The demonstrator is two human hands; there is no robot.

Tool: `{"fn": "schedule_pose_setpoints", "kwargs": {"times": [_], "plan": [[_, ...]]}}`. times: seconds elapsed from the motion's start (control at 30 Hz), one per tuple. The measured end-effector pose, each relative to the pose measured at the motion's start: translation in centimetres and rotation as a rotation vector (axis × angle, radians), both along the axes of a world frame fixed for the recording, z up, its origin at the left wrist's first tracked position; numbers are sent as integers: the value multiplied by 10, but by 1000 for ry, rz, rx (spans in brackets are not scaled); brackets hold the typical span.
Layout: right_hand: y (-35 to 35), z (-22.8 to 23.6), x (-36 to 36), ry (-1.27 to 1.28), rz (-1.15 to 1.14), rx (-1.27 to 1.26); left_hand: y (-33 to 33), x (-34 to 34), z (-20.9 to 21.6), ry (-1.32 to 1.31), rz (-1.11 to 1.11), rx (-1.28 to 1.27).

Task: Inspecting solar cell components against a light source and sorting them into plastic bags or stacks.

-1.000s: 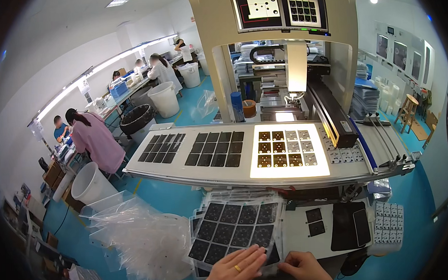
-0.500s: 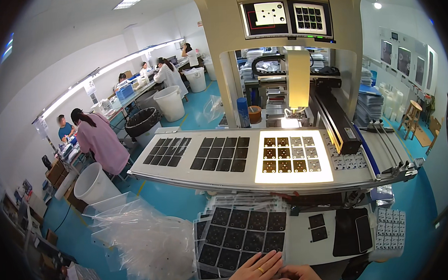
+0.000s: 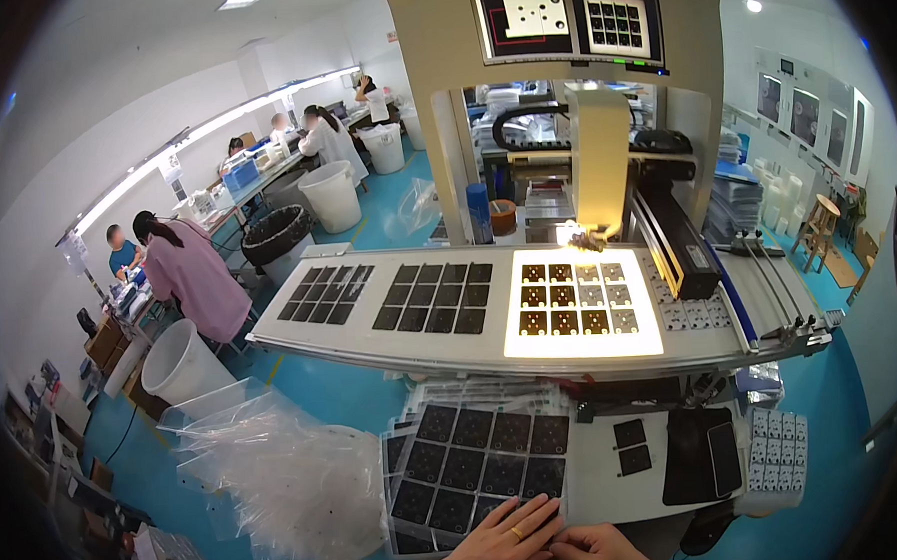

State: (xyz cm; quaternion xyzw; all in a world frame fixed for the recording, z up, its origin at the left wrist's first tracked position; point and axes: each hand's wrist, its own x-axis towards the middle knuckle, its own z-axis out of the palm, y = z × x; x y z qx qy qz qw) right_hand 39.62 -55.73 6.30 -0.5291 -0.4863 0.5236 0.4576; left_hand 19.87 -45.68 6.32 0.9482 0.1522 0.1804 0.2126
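A clear sheet with a grid of black square pieces [image 3: 483, 434] lies on top of a stack at the near edge of the white table. My left hand [image 3: 505, 540] rests over the lower part of this sheet, its fingers stretched out flat and a ring on one of them. Beside it, at the sheet's lower right corner, my right hand [image 3: 595, 551] is closed in a pinch. What sits between those fingertips is too small to make out. The two hands almost touch.
Loose clear plastic sheets [image 3: 277, 478] pile up at left. Two black squares [image 3: 632, 446], a black mat [image 3: 691, 457] and a phone [image 3: 724, 460] lie at right. Beyond stands a machine with a conveyor belt [image 3: 369, 283] and lit panel [image 3: 584, 347]. Co-workers sit at the far-left bench.
The view has shifted slightly. My left hand stays on the sheet and my right hand keeps its pinch at the corner. The machine's yellow-lit head has moved a little, and the bright spot below it has dimmed.
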Motion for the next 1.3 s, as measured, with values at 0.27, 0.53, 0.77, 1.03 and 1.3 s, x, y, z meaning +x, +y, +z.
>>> {"fn": "schedule_pose_setpoints", "kwargs": {"times": [0.27, 0.53, 0.77, 1.03, 1.3], "plan": [[4, 4, 1, -48, 43, -10, 1, -1, -2, -5, 8, 12], [5, 8, 3, -49, 83, -48, 1, -1, 3, 4, 4, -4], [6, 8, 3, 23, 101, -83, 2, -1, 0, -2, 9, -2], [6, 3, 3, -27, 107, -70, 3, -2, 0, -23, 9, 6], [7, -3, 6, -31, 127, -66, 4, -2, -2, -29, 1, 11]]}}
